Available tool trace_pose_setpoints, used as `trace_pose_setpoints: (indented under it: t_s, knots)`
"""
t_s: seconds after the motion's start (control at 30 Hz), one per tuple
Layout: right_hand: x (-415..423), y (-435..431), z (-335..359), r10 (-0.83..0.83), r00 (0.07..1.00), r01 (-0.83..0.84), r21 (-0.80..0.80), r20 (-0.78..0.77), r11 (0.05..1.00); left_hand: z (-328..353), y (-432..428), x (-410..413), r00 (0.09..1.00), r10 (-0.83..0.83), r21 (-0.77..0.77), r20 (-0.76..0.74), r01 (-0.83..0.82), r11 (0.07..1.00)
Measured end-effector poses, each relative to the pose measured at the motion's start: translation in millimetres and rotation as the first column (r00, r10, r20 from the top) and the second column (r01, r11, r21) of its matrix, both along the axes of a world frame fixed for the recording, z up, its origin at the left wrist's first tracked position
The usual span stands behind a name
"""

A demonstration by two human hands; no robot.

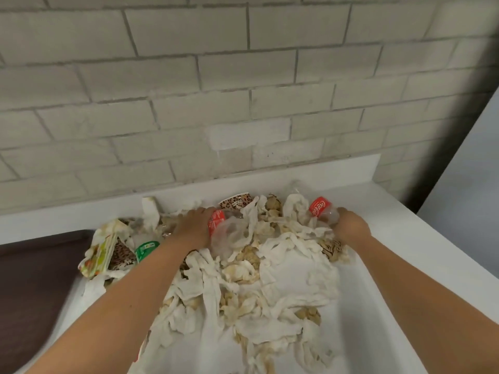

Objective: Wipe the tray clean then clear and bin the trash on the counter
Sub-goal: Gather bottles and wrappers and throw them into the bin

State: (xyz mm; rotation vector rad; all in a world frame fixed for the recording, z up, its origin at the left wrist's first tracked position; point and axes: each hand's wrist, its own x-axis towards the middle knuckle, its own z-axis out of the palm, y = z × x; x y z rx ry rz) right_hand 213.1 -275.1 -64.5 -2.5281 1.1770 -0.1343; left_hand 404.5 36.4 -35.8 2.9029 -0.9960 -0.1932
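A heap of stained white paper napkins (280, 268) covers the white counter (399, 238). My left hand (195, 225) lies flat on the far side of the heap, fingers stretched forward, right beside a crushed clear bottle with a red label (216, 225). My right hand (351, 228) curls round the clear body of a second red-labelled bottle (320, 207) at the heap's far right. A leopard-print paper cup (237, 203) lies at the back between my hands. The dark brown tray (32, 271) sits at the left, partly under the trash.
A green-labelled bottle (145, 249), a colourful carton (98, 256) and another leopard-print cup (121, 256) lie at the heap's left edge. A grey brick wall (243, 90) stands right behind the counter. The counter's right edge (437, 255) drops away beside my right arm.
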Motion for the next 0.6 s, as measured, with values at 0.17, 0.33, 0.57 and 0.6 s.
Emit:
trace_pose_setpoints:
  t_s: [0.17,0.33,0.57,0.6]
  knots:
    - [-40.5,18.5,15.4,-0.095,0.911,0.066,0.086,0.402,0.994,2.9,-13.6,-3.4,0.998,0.019,0.07,0.066,-0.024,0.997]
    - [-111.6,59.2,48.7,-0.142,0.631,0.154,0.057,0.762,0.986,42.9,-21.3,-22.5,0.955,0.176,0.105,0.237,-0.205,0.973]
    - [-237.1,102.9,71.0,-0.367,0.183,0.183,0.335,0.912,0.924,116.0,-5.8,-105.4,0.966,0.237,-0.366,-0.105,-0.259,0.894]
    - [-257.1,106.0,72.1,-0.382,0.154,0.198,0.35,0.911,0.916,123.8,-7.1,-134.2,0.964,0.172,-0.471,-0.205,-0.251,0.846]
